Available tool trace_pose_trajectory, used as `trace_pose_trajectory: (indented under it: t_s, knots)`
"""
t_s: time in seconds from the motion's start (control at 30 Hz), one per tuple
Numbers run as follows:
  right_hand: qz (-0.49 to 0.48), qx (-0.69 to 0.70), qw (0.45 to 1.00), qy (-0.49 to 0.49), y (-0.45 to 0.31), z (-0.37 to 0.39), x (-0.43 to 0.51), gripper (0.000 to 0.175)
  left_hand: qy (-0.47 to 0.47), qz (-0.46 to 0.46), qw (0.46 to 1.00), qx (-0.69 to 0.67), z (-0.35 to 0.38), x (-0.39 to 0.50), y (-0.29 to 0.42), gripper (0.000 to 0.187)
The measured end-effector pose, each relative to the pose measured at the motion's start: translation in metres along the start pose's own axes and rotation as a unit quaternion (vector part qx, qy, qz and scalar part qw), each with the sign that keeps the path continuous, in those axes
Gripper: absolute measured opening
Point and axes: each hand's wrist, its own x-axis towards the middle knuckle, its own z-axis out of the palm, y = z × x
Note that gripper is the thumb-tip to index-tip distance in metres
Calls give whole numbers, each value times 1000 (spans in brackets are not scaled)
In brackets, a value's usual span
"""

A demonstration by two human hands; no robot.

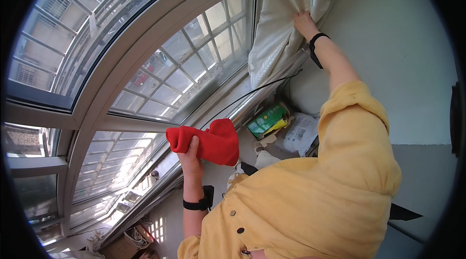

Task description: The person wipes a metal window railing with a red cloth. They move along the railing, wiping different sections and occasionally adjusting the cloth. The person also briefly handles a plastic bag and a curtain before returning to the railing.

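Note:
My left hand (191, 157) is closed around a bunched red cloth (214, 142), its thumb lying across the near side. The cloth is in front of the window, over the sill. At the upper right, my right hand (305, 22) grips folds of a cream patterned curtain (275, 37), which hangs beside the window frame. Its fingertips are partly hidden in the fabric. A window pane with a metal grille behind it (196, 55) fills the space between the two hands.
A metal rail (251, 100) and a black cable (251, 93) run along the window sill (233, 93). Below them on the floor are an open green box (267, 120) and a white plastic package (300, 131). Cardboard boxes (123, 246) with cords stand at the lower left. A wall (393, 59) rises on the right.

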Motion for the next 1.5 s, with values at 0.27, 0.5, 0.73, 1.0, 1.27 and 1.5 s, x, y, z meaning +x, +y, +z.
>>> trace_pose_trajectory:
  t_s: [0.27, 0.5, 0.73, 1.0, 1.27, 1.5]
  knots:
    - [-118, 228, 957, -136, 7, -13, -20, 42, 8, -28, 1000, -2, 31, 12, -9, 39]
    - [-319, 760, 541, 169, -44, -181, -127, 85, -89, -65, 991, -73, 88, 45, -19, 44]
    - [-189, 811, 524, 176, -91, -221, -188, 69, -217, -58, 973, 50, 111, 71, -57, 56]
    - [54, 579, 811, 63, -20, -31, -162, 58, -189, 117, 820, 527, 78, 70, -91, 53]
    - [247, 578, 777, 30, -40, -21, -154, 66, -164, 242, 727, 622, 90, 59, -88, 52]
    - [26, 642, 759, 102, -73, -59, -215, 72, -184, 207, 713, 644, 92, 60, -89, 49]
